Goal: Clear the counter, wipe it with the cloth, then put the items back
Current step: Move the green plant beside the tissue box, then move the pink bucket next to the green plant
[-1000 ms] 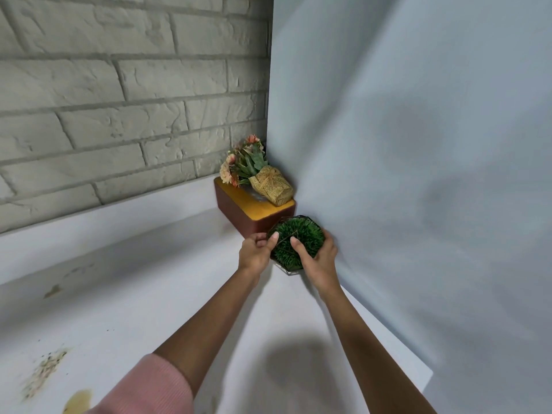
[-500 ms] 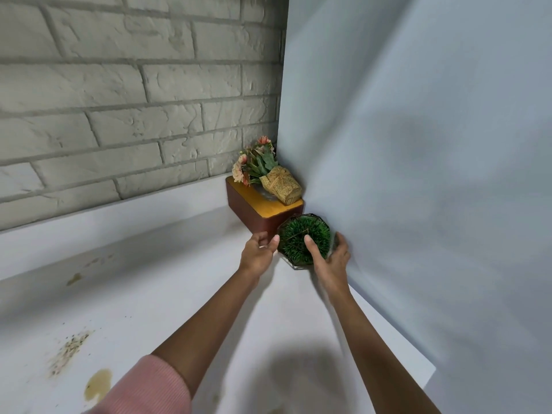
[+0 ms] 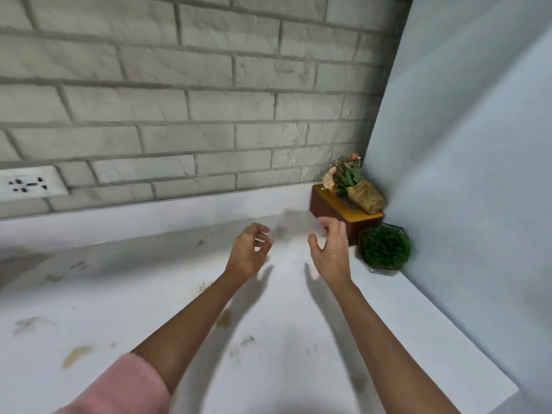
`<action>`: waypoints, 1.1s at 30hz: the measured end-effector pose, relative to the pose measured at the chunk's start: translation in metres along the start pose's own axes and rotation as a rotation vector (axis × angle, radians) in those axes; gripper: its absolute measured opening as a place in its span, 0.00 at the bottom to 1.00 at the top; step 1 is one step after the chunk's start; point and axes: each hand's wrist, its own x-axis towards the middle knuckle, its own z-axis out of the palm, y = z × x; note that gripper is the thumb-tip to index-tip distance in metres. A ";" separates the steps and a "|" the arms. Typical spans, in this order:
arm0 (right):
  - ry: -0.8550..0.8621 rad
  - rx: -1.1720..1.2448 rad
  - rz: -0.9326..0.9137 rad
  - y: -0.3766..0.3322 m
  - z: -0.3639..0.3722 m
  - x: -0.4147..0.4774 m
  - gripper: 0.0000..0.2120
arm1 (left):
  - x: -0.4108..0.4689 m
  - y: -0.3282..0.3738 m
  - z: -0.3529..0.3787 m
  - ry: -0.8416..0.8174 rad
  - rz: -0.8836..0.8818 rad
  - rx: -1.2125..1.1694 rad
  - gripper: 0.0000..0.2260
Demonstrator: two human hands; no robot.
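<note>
A round green plant ball in a glass holder stands on the white counter against the right wall. Behind it sits a brown wooden box in the corner, with a small bouquet of pink flowers lying on top. My left hand hovers over the counter with loosely curled fingers and holds nothing. My right hand is raised to the left of the plant ball, fingers spread, apart from it. No cloth is in view.
Brownish stains and crumbs dot the counter, mostly at the left and middle. A white power socket is set in the grey brick wall at left. A pale blue wall bounds the counter on the right.
Both hands have let go of the green plant ball and drawn back to the left. The plant ball stays by the box. The view has swung left.
</note>
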 end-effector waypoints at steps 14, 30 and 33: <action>-0.401 0.088 -0.156 -0.201 0.215 -0.123 0.16 | -0.111 -0.125 -0.313 0.222 -0.045 0.503 0.11; -0.678 0.074 -0.262 -0.307 0.356 -0.204 0.24 | -0.127 -0.227 -0.455 0.336 -0.333 0.754 0.14; -0.666 0.103 -0.247 -0.305 0.360 -0.204 0.23 | -0.120 -0.233 -0.455 0.336 -0.296 0.675 0.12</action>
